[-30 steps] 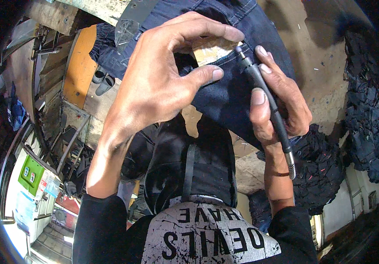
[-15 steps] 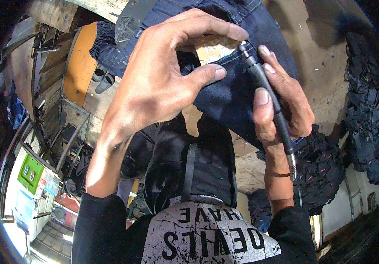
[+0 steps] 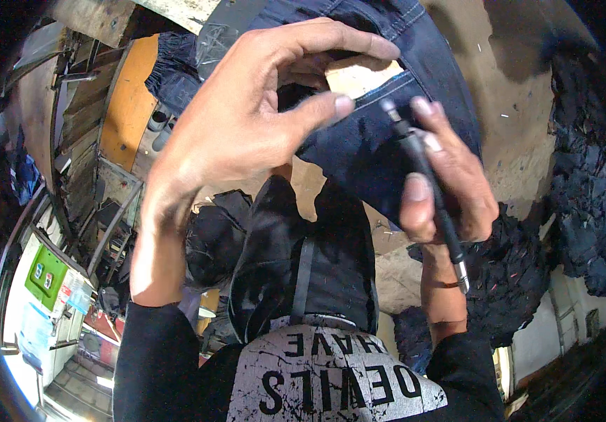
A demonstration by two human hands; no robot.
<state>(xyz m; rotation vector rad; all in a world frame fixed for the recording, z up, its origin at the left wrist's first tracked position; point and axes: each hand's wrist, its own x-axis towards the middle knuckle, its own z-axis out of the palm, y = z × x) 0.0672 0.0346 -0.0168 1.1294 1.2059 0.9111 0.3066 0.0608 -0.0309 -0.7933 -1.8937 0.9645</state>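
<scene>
Dark blue jeans (image 3: 363, 144) lie spread out in front of me, with pale stitching along a pocket edge. A flat, light wood-coloured piece (image 3: 363, 75) shows at the pocket opening, its lower part hidden by the denim. My left hand (image 3: 247, 116) arches over it, thumb and forefinger wide apart on either side; its other fingers are mostly hidden behind. In my right hand (image 3: 461, 186) is a slim black rotary handpiece (image 3: 426, 165) with a metal tip. The tip points up toward the pocket's lower edge, apart from the cloth, and is slightly blurred.
Piles of dark cloth (image 3: 588, 183) lie at the right, with another heap (image 3: 500, 260) beside my right forearm. An orange board (image 3: 129, 105) and dark gathered cloth (image 3: 175, 70) are at the left. Below them stands a metal frame (image 3: 117, 228).
The handpiece and my right hand have drawn down, away from the pocket edge. My left hand has shifted slightly left and down, and more of the light piece shows.
</scene>
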